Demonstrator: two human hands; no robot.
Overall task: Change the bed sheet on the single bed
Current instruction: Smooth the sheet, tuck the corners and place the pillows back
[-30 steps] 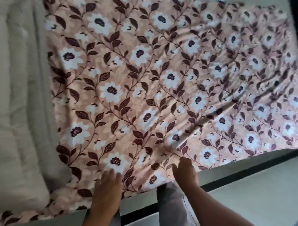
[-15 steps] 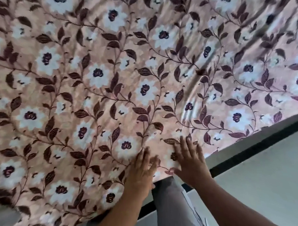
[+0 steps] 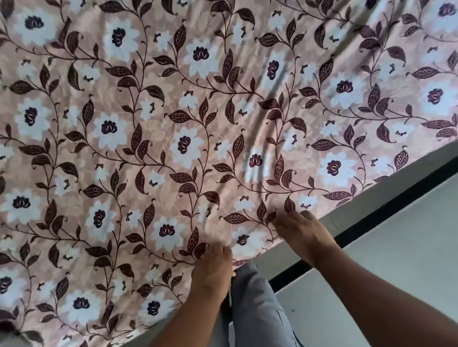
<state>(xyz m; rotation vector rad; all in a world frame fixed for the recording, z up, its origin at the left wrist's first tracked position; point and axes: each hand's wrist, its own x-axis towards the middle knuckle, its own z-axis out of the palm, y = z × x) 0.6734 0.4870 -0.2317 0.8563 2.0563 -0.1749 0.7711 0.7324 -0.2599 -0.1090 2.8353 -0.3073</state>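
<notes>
While pink floral cotton bed sheet (image 3: 198,119) lies spread ahead, left hand (image 3: 211,272) and right hand (image 3: 302,233), slightly apart, grip near edge; tucking, smoothing left.

The bed sheet (image 3: 172,118) is peach-pink with white flowers, dark purple centres and maroon-brown leafy vines.

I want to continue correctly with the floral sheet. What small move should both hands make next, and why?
Probably slide both hands outward to flatten the cloth. The left hand and the right hand rest near the edge of the floral bed sheet, and creases run up the sheet from there.
</notes>
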